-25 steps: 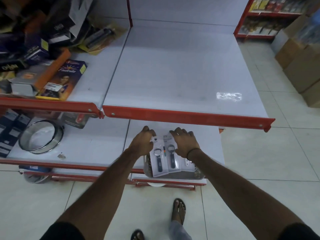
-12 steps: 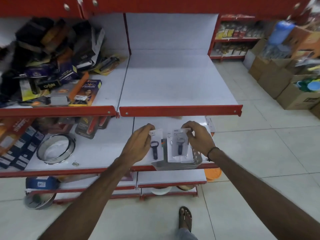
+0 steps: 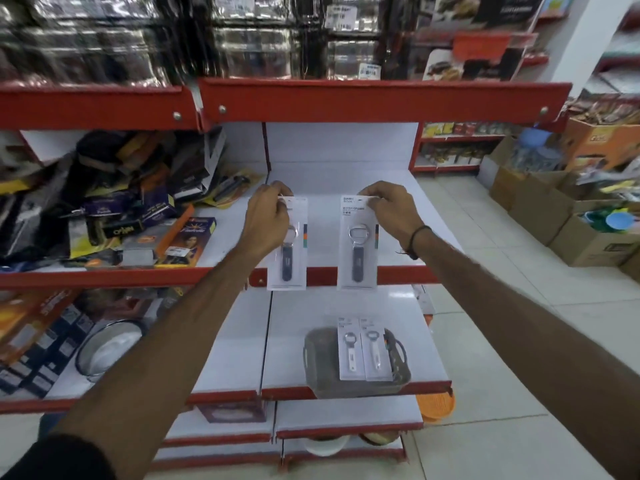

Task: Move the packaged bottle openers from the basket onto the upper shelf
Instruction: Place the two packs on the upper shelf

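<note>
I have one carded bottle opener pinched at its top edge in each hand: my left hand holds the left pack and my right hand holds the right pack, both hanging upright in front of the upper shelf, their lower ends overlapping that shelf's red front lip. Whether the packs touch the shelf I cannot tell. The white shelf board behind them is bare where I hold them, while the bay to its left carries a jumbled heap of boxed goods. One level down, the grey basket sits at the front edge of the lower shelf, and two more packaged openers lie side by side across its top, touching each other. Left of the basket on that level I see a round metal-rimmed sieve. Cardboard cartons stand on the tiled floor to my right. Each pack I hold shows a dark-handled opener with a metal ring head; a dark band circles my right wrist.
</note>
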Demonstrator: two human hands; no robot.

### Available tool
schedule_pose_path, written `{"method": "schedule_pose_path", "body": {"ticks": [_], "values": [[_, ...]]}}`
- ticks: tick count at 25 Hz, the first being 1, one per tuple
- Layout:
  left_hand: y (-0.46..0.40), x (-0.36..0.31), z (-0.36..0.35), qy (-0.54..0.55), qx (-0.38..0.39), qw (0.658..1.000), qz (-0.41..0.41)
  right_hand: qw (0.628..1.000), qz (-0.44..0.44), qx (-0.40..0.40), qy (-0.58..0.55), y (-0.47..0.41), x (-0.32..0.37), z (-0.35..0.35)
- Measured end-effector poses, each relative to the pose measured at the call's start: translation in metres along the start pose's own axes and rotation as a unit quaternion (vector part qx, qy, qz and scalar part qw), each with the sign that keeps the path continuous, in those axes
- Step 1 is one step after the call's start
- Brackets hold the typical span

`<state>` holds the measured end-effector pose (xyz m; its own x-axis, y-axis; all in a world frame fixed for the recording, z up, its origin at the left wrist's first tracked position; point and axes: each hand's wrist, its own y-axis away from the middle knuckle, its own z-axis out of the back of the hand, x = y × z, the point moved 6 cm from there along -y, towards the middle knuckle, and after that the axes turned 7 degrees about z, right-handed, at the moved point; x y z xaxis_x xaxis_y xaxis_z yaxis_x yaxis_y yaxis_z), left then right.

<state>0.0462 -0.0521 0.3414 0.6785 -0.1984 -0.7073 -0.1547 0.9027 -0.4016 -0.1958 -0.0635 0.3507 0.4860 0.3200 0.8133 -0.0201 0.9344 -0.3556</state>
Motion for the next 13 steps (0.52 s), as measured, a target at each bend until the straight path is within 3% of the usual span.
{"method": "schedule_pose_path", "body": {"ticks": [6,9,13], "values": [[-0.063,0.021,-0.025,-0.053,-0.030,0.998,0.024,0.998,-0.056,-0.012,0.027,-0.071,-0.033,-0.032],[-0.071,0.049,-0.054,-0.056,0.022,0.995,0.086,0.995,-0.088,0.025,0.039,-0.085,-0.056,-0.053],[-0.065,0.078,-0.081,-0.091,0.083,0.988,0.095,0.988,-0.079,0.107,0.076,-0.085,-0.081,-0.084]]}}
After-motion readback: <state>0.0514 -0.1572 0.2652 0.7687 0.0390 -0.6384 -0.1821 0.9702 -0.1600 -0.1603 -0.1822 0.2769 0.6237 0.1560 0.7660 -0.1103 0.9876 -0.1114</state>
